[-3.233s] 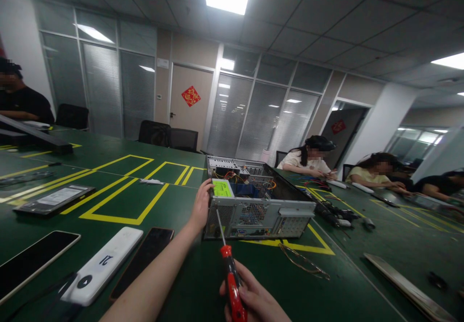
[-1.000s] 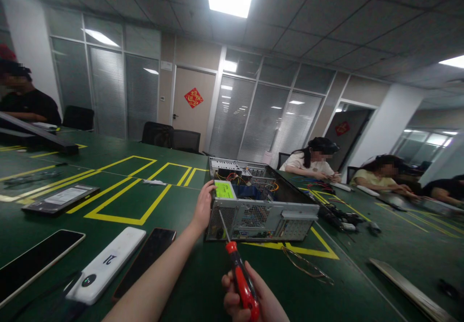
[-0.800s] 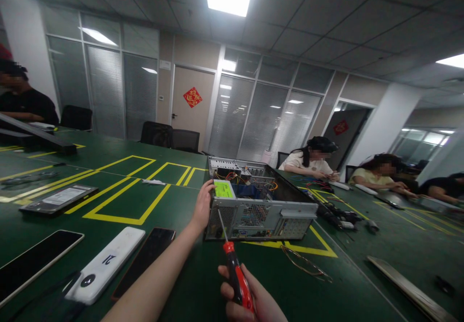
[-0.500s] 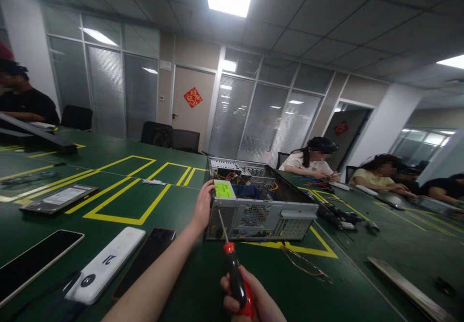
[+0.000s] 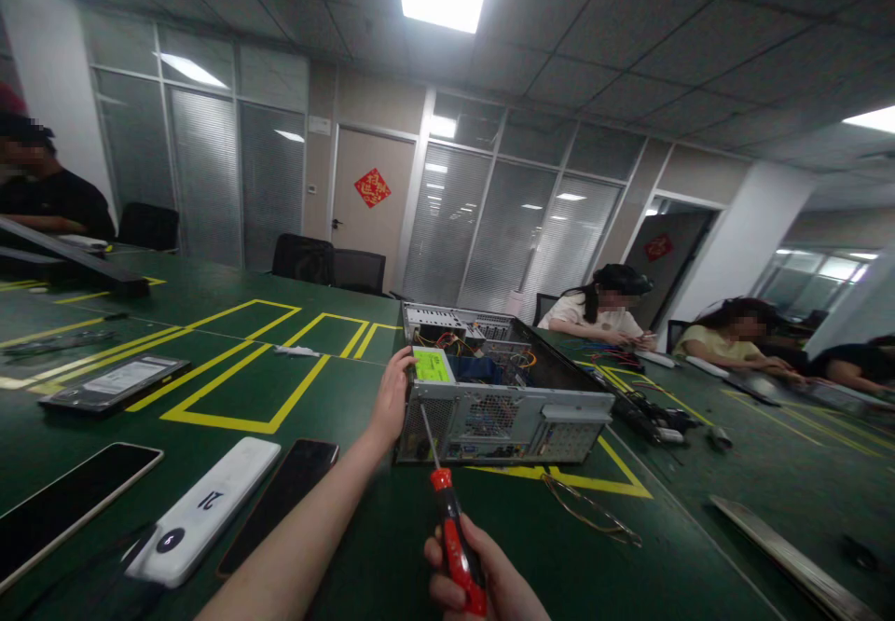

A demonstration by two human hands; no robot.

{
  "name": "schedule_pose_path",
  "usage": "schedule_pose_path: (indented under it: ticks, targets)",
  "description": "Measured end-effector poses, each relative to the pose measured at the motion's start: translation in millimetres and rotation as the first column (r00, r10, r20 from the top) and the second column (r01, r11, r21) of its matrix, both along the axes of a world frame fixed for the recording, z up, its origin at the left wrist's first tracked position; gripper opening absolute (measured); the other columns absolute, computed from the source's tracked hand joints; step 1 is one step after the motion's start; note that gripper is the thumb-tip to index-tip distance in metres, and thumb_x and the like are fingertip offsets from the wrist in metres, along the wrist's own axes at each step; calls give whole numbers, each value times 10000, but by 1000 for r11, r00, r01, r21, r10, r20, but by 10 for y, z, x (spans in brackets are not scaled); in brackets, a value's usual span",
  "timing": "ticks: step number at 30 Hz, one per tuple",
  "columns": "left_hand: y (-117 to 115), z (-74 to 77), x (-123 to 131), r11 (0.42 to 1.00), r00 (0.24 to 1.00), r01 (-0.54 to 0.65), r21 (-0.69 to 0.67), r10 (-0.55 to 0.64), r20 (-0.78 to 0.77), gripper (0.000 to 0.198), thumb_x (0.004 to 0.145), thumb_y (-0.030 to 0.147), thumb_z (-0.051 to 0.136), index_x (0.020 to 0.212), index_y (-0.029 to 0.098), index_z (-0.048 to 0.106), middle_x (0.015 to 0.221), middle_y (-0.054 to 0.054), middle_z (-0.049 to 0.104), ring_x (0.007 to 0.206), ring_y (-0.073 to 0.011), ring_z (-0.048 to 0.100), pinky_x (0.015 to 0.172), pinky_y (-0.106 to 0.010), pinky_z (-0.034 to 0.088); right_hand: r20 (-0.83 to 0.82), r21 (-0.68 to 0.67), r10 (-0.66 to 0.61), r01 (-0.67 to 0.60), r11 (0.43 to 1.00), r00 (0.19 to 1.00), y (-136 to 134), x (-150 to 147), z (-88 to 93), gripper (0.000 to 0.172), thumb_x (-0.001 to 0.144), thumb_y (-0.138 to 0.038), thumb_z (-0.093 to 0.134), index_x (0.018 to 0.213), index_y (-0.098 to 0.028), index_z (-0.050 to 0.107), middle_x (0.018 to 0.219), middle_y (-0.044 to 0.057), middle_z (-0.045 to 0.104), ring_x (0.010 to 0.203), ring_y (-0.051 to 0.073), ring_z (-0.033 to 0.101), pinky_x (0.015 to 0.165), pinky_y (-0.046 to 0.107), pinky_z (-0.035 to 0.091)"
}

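The left hand (image 5: 387, 407) lay against the left rim of the open computer case (image 5: 503, 416) on the green bench (image 5: 280, 388). Whether it gripped or merely pressed could not be told. The right hand (image 5: 489, 588) clenched the red screwdriver (image 5: 451, 528), its tip at the case's rear panel. The case looked heavy, stiff and sharp-edged, best held by its frame.

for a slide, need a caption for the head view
Left hand touches an open computer case on a green table; right hand aims a red-handled screwdriver at its rear panel
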State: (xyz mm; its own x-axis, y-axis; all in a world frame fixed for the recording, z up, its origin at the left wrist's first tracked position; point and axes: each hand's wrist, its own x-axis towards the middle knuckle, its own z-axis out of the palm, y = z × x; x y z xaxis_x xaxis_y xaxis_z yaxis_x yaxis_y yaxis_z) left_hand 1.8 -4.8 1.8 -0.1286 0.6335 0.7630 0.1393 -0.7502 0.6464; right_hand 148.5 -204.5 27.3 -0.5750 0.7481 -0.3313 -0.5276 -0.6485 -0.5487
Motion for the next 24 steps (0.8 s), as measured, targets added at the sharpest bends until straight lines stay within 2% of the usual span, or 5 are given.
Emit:
schedule_pose_path:
  ticks: [4,8,13,19,24]
  targets:
    - [-1,0,3,1000,1000,4,1,-4,13,442,991,475,248,1134,225,583,1388,-92,514,1324,-216,466,1142,-434,350,18,-9,-35,35,999,999,36,-22,-90,447,667,-477,810,927,-133,694,728,12,687,502,74,561,398,144,311]
    - [-10,5,3,1000,1000,7,-7,-6,13,435,992,467,251,1136,229,585,1396,-90,510,1332,-219,460,1144,-438,347,-46,36,21,-19,999,999,52,-4,-127,442,739,-488,749,1014,-150,671,636,-19,631,380,23,381,359,137,177]
    - [-16,5,1,1000,1000,2,-8,-2,2,436,996,462,249,1139,220,583,1405,-93,501,1331,-218,461,1140,-442,353,-4,96,159,-158,983,987,7,34,-55,393,739,-521,740,743,-150,612,403,-109,405,333,2,185,344,121,88]
    - [-15,5,-4,1000,1000,-6,1,6,6,425,997,447,254,1137,226,589,1397,-86,513,1325,-217,467,1135,-432,361,62,-20,-92,93,995,994,8,-22,-30,411,675,-471,805,851,-128,665,715,1,675,537,68,566,441,144,369]
    - [-6,0,0,1000,1000,7,3,-7,15,421,994,447,259,1132,226,590,1396,-89,512,1330,-220,464,1143,-440,352,-4,-32,5,-5,999,1000,39,-33,-64,462,671,-418,820,990,-115,676,672,4,668,434,49,494,376,135,288]
